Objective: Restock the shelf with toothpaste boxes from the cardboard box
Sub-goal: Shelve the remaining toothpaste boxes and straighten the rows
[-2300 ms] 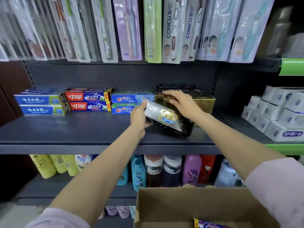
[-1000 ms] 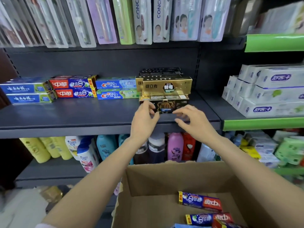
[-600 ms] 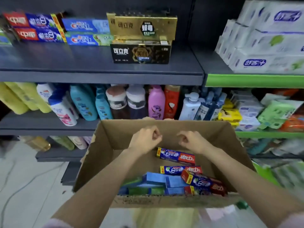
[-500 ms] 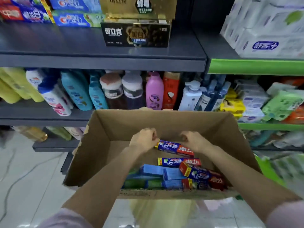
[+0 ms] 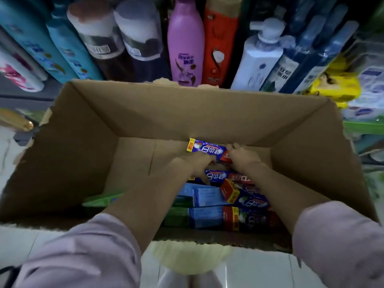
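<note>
I look down into the open cardboard box [image 5: 187,109]. Both my hands reach to its far end. My right hand [image 5: 243,156] curls round the red end of a blue and red toothpaste box [image 5: 205,149]. My left hand [image 5: 196,164] grips the same box from below, near its middle. Closer to me lie another blue and red box [image 5: 226,177], a tilted one with a red end [image 5: 245,197], light blue boxes [image 5: 205,196] and a green one [image 5: 99,201]. The toothpaste shelf is out of view.
Behind the carton stands a lower shelf of bottles: teal ones [image 5: 62,48], a pink one [image 5: 186,44], an orange one [image 5: 220,44] and a white pump bottle [image 5: 259,59]. Yellow packs [image 5: 334,86] sit to the right. Pale floor tiles [image 5: 249,271] lie below.
My hands left the black box on the shelf and dropped into the carton. My view tilted down. Both hands have closed on the far blue and red toothpaste box.
</note>
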Demonstrator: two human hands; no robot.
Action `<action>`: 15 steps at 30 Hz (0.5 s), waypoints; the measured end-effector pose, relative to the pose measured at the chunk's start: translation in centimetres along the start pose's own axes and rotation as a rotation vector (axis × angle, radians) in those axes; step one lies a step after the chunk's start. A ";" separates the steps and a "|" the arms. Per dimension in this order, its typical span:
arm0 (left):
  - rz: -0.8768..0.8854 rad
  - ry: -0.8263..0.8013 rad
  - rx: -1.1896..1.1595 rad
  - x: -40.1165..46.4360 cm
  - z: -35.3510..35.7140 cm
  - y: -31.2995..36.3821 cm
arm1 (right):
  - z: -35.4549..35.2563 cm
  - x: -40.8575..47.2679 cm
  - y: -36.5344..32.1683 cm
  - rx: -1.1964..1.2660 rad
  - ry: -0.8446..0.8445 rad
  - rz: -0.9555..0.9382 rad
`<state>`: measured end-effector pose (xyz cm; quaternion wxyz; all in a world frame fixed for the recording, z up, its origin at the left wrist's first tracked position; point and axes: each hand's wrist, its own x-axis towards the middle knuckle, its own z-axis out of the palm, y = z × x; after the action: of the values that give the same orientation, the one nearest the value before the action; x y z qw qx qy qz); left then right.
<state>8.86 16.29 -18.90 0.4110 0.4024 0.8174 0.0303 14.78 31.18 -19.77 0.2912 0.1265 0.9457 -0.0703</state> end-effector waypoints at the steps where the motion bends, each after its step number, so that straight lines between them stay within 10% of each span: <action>1: 0.008 -0.011 0.016 0.2 0.2 0.1 | -0.3 0.0 0.2 0.004 0.000 0.000; 15: -0.262 0.454 -0.378 -9.0 -2.2 -2.6 | -5.6 -7.5 0.9 0.650 0.098 -0.094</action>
<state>8.71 8.98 -12.59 0.2859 0.1935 0.9130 0.2174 18.06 31.75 -10.94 0.1860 0.1724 0.8914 -0.3755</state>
